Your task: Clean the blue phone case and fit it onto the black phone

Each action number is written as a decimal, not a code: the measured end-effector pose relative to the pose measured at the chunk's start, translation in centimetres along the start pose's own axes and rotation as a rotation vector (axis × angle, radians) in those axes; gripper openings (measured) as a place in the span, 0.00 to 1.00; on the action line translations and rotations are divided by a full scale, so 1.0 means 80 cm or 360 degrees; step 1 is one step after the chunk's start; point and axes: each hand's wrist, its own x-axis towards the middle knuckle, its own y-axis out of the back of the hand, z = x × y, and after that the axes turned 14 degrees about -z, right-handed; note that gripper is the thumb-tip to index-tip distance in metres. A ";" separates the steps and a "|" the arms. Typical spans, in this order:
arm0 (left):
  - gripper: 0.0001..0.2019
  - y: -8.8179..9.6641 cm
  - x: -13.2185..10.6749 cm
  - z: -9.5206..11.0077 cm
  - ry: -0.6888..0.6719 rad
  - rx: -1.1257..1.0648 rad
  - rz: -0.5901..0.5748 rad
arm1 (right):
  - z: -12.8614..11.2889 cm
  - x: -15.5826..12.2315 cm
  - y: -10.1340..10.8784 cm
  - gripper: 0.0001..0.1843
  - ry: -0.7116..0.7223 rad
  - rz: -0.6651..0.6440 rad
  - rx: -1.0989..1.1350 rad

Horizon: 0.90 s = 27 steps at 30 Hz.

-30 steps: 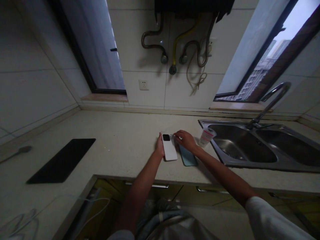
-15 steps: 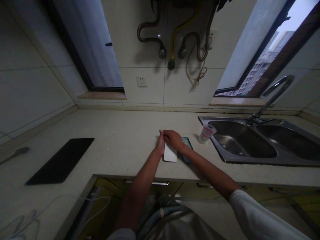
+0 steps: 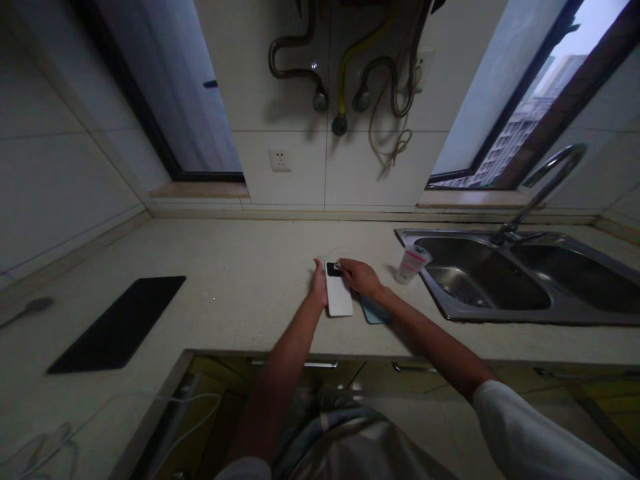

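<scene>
A white phone (image 3: 340,297) lies back side up on the counter, a black camera block at its top end. My left hand (image 3: 319,287) holds the phone along its left edge; part of the fingers is hidden. At the camera block, my right hand (image 3: 360,277) is closed in a pinch on a small whitish piece (image 3: 337,266), perhaps tissue or cloth; its exact kind is too small to make out. Partly covered by my right wrist, a blue phone or phone case (image 3: 373,311) lies just right of the white phone.
A clear plastic cup (image 3: 413,264) with red print stands beside the steel double sink (image 3: 445,310) and its faucet (image 3: 545,183). On the left lie a black mat (image 3: 120,327), a dark spoon-like utensil (image 3: 37,305) and a white cable (image 3: 100,408). The counter's front edge (image 3: 280,353) runs below my forearms.
My right hand has shifted slightly right, off the phone's top end, so the black camera block now shows. My left hand stays at the phone's left side. The view has shifted slightly.
</scene>
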 end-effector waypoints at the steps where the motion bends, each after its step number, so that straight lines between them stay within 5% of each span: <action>1: 0.41 0.000 -0.001 0.000 0.0002 -0.0002 -0.0006 | 0.005 -0.004 -0.001 0.18 -0.0007 0.0000 -0.0004; 16: 0.39 0.005 -0.001 -0.002 0.0107 -0.0015 -0.0078 | 0.003 -0.033 -0.014 0.16 0.0325 0.0137 -0.0007; 27: 0.38 0.010 0.000 -0.003 0.0177 0.0127 -0.0130 | 0.015 -0.024 -0.029 0.19 0.0302 0.0307 0.0103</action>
